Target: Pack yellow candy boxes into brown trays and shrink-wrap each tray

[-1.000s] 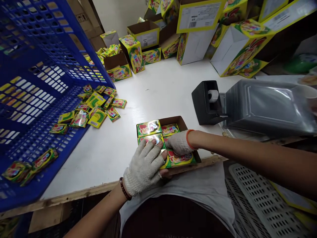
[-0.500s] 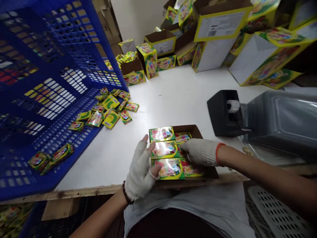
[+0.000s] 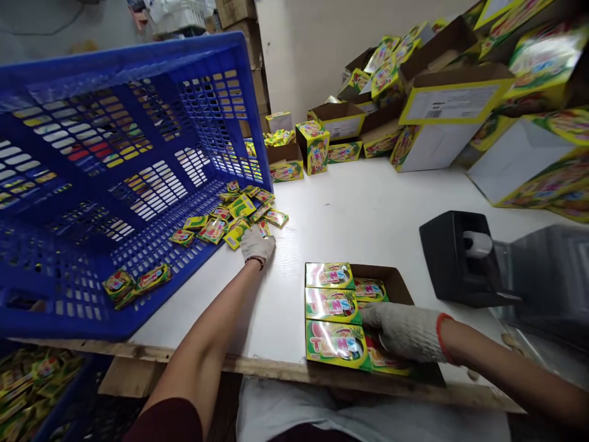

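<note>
My left hand (image 3: 256,244), in a white fingerless glove, reaches to small yellow-green candy packs (image 3: 240,206) at the blue crate's mouth. It touches the near packs, with its fingertips mostly hidden. Near the table's front edge lies an open carton (image 3: 400,283) holding packs marked "TWINS". A column of upper packs (image 3: 334,307) fills its left side. Lower packs (image 3: 370,289) lie on the right. My right hand (image 3: 400,328), in a white glove with an orange cuff, rests in the carton over those lower packs, fingers stretched leftward against the stack.
A blue perforated crate (image 3: 193,73) lies on its side at the left. Display cartons (image 3: 453,116) are piled along the back. A black tape dispenser (image 3: 455,258) and a clear plastic container (image 3: 552,270) stand at the right. More packs (image 3: 37,380) lie below the table.
My left hand has left the carton's left side and moved up and left to the packs at the crate. My right hand stays in the carton. The view has shifted left.
</note>
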`<state>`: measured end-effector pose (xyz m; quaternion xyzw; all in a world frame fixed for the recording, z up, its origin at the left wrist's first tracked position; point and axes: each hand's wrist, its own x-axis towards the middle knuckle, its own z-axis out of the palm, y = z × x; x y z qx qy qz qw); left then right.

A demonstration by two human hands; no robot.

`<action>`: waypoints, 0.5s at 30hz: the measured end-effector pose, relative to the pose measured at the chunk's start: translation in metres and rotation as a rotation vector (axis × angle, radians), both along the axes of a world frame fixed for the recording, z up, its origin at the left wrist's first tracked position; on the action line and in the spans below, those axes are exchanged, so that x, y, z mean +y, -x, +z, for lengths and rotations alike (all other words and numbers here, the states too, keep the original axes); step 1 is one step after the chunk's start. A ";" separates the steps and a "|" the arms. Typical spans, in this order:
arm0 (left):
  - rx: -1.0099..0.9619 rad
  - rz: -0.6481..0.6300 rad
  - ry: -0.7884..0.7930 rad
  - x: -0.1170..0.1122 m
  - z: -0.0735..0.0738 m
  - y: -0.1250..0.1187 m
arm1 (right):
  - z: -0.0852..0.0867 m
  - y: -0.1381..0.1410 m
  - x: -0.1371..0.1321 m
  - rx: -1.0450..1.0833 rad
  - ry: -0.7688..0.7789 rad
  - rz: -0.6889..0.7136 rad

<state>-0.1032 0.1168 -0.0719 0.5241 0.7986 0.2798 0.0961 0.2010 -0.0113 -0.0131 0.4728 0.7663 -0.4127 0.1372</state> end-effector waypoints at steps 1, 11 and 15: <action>-0.027 -0.017 -0.009 -0.002 0.002 -0.003 | 0.007 -0.002 0.002 -0.009 -0.020 -0.024; -0.064 -0.766 -0.595 -0.134 0.054 -0.093 | 0.074 0.013 0.018 0.536 -0.193 -0.463; -0.055 -0.837 -0.472 -0.161 0.040 -0.097 | 0.081 -0.010 0.027 0.268 -0.188 -0.325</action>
